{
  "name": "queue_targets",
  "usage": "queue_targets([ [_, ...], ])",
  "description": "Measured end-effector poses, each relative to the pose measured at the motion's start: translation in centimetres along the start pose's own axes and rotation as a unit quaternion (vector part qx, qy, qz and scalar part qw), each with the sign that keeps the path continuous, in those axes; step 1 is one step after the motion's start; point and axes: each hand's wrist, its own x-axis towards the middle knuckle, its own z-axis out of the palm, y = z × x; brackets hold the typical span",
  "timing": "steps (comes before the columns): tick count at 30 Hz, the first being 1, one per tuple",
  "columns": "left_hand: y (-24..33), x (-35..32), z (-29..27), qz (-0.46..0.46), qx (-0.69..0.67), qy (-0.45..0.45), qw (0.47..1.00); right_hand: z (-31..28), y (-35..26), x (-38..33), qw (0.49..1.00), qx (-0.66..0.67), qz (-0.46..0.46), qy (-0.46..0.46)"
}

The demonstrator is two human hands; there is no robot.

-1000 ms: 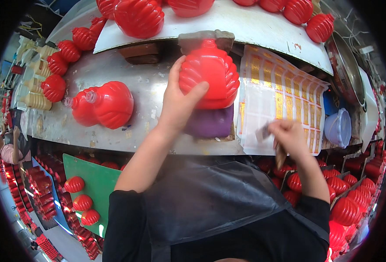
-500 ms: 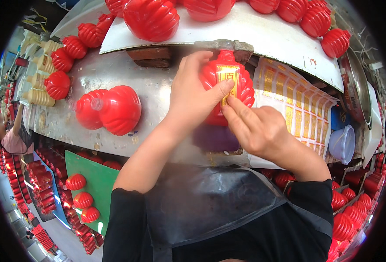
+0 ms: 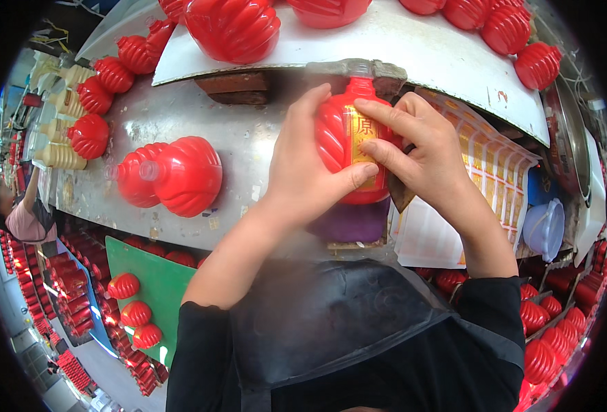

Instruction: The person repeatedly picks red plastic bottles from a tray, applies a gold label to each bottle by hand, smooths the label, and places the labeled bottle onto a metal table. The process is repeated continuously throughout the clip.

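A ribbed red bottle (image 3: 329,141) with a clear neck lies on its back in front of me, its neck against a notched wooden block (image 3: 391,81) and its base by a purple cloth pad (image 3: 353,223). On its upper face is a gold label (image 3: 353,137). My left hand (image 3: 302,165) is closed round the bottle's left side, its thumb on the label's lower end. From the right, my right hand (image 3: 430,147) rests on the bottle, index finger by the label's top and thumb lower down. Its other fingers are partly hidden.
Two red bottles (image 3: 192,175) lie to the left on the metal table (image 3: 248,134). Label sheets (image 3: 492,165) and a pale bucket (image 3: 544,226) are at right. A raised white board (image 3: 413,51) carries more bottles. At far left stands another person (image 3: 29,220).
My right hand has moved up and right, from the label's lower part to its upper right side. The left hand stays round the bottle. The label sheets have shifted.
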Motion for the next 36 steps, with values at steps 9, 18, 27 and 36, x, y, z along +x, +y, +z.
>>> queue_targets([
  [9, 0.0, 0.7, -0.2, 0.059, 0.047, -0.002, 0.997, -0.1, 1.1, 0.5, 1.0, 0.018, -0.002, -0.02],
  [18, -0.8, 1.5, -1.1, 0.105, 0.028, -0.061, 0.992, -0.3, 1.1, -1.3, 0.992, 0.117, 0.033, -0.044],
  [27, -0.2, 0.6, -0.7, 0.025, -0.074, -0.032, 0.996, 1.1, -0.5, -3.4, 0.993, 0.085, 0.076, 0.005],
  [36, -0.4, 0.7, -0.7, 0.015, -0.1, -0.029, 0.994, 1.5, -0.6, -3.3, 0.995, 0.058, 0.073, 0.025],
])
